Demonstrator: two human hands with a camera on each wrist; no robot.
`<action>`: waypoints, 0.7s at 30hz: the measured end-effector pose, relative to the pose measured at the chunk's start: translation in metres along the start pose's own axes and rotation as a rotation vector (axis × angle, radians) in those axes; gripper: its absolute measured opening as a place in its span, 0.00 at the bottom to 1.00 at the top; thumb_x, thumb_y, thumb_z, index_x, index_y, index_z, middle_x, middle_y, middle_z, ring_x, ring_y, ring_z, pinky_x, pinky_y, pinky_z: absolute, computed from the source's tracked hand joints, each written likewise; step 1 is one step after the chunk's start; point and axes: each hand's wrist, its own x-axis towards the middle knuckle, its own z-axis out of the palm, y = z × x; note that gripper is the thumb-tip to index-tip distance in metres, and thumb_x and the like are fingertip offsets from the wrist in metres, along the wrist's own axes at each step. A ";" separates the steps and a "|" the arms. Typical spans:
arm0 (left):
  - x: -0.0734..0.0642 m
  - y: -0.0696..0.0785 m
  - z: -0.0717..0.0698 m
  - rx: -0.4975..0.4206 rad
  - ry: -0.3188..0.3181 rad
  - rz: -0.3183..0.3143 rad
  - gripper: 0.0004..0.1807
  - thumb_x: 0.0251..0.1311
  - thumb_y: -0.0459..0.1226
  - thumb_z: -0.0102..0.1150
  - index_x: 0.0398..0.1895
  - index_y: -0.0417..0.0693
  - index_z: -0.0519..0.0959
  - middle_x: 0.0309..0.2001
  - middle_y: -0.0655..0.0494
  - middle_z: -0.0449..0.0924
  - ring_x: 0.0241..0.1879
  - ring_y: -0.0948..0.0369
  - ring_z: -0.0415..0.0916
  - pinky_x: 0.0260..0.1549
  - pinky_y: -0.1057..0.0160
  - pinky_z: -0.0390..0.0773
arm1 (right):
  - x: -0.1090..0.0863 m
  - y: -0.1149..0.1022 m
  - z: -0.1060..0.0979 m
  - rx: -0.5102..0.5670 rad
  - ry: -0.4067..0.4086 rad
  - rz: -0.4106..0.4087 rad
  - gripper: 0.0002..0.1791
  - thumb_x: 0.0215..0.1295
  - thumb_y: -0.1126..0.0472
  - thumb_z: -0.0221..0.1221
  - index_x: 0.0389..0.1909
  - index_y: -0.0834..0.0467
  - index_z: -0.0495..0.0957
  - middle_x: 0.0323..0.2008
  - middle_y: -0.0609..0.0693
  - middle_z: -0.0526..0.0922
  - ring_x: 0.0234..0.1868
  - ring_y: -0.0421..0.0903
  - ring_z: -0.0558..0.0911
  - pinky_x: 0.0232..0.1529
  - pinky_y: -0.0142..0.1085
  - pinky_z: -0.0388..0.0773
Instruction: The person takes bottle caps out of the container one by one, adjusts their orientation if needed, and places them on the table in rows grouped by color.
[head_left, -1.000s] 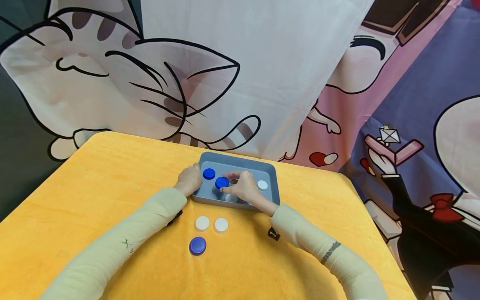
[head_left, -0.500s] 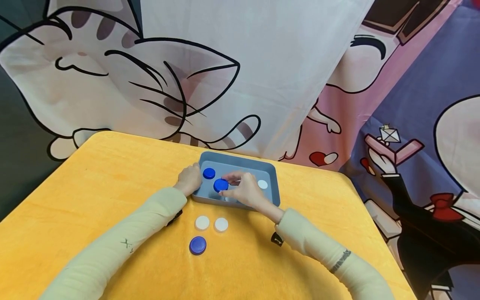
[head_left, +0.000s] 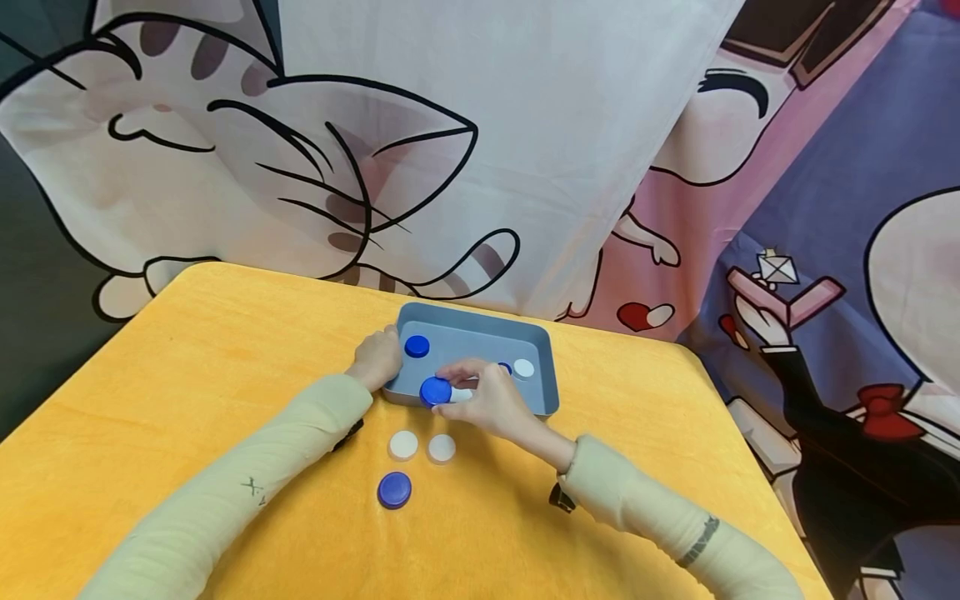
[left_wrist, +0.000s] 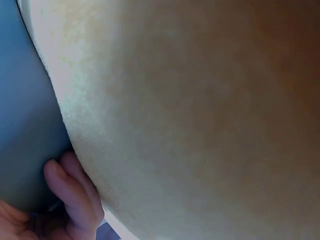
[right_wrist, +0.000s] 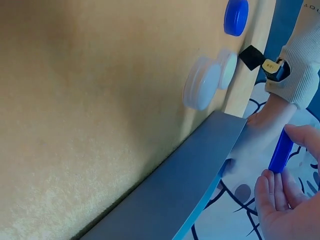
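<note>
My right hand (head_left: 491,398) pinches a blue bottle cap (head_left: 436,392) between thumb and fingers, over the near wall of a grey-blue tray (head_left: 476,335). In the right wrist view that cap (right_wrist: 281,151) is seen edge-on, raised above the tray wall. My left hand (head_left: 377,358) grips the tray's left end; in the left wrist view its curled fingers (left_wrist: 72,192) show beside the tray wall. Within the tray are another blue cap (head_left: 417,346) at the left, a white cap (head_left: 523,368) at the right, a partly hidden blue cap (head_left: 506,367), and a white cap (head_left: 462,394) half covered by my hand.
Two white caps (head_left: 403,445) (head_left: 442,449) lie side by side on the yellow tablecloth (head_left: 300,525) in front of the tray. Nearer to me is a blue cap (head_left: 394,490). A printed curtain (head_left: 570,150) hangs directly behind the table.
My right hand has drawn toward me with the blue cap, from over the tray's middle to its near wall. Another blue cap has come into view behind it. My left hand keeps its place.
</note>
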 end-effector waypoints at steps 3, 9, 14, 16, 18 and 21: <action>0.000 0.000 0.000 -0.003 -0.003 0.002 0.14 0.68 0.30 0.42 0.51 0.27 0.68 0.42 0.32 0.79 0.41 0.44 0.81 0.40 0.48 0.81 | -0.004 -0.002 0.000 -0.008 0.004 0.006 0.22 0.45 0.61 0.74 0.44 0.57 0.83 0.43 0.49 0.85 0.44 0.43 0.83 0.50 0.34 0.80; -0.001 -0.001 -0.001 -0.017 -0.003 0.009 0.15 0.69 0.30 0.40 0.51 0.27 0.68 0.42 0.31 0.79 0.42 0.43 0.80 0.41 0.48 0.81 | -0.012 -0.004 0.002 -0.007 0.004 -0.011 0.23 0.43 0.61 0.75 0.44 0.57 0.83 0.42 0.49 0.86 0.43 0.43 0.83 0.48 0.35 0.81; -0.002 -0.002 -0.001 -0.030 -0.013 0.002 0.16 0.70 0.31 0.39 0.53 0.27 0.67 0.44 0.31 0.78 0.42 0.45 0.80 0.43 0.48 0.81 | -0.019 -0.003 0.005 -0.018 -0.001 -0.043 0.22 0.43 0.62 0.76 0.43 0.58 0.84 0.41 0.49 0.86 0.42 0.43 0.83 0.48 0.37 0.81; -0.002 -0.002 0.000 -0.032 -0.016 0.001 0.16 0.70 0.31 0.39 0.54 0.26 0.67 0.44 0.31 0.78 0.42 0.45 0.80 0.43 0.48 0.81 | -0.022 -0.002 0.005 -0.032 0.000 -0.064 0.22 0.43 0.61 0.76 0.42 0.58 0.84 0.41 0.50 0.87 0.42 0.44 0.83 0.48 0.38 0.81; -0.001 -0.002 0.000 -0.030 -0.018 0.002 0.17 0.70 0.31 0.38 0.55 0.26 0.66 0.45 0.31 0.78 0.43 0.45 0.80 0.44 0.47 0.81 | -0.024 -0.001 0.006 -0.028 0.002 -0.068 0.22 0.43 0.61 0.76 0.42 0.59 0.84 0.41 0.51 0.87 0.41 0.45 0.83 0.47 0.38 0.81; -0.001 -0.002 -0.001 -0.029 -0.019 0.004 0.17 0.70 0.31 0.38 0.56 0.26 0.66 0.45 0.31 0.78 0.43 0.44 0.80 0.43 0.47 0.81 | -0.026 0.000 0.006 -0.020 0.002 -0.074 0.22 0.42 0.61 0.76 0.42 0.60 0.84 0.40 0.52 0.87 0.40 0.45 0.83 0.47 0.38 0.81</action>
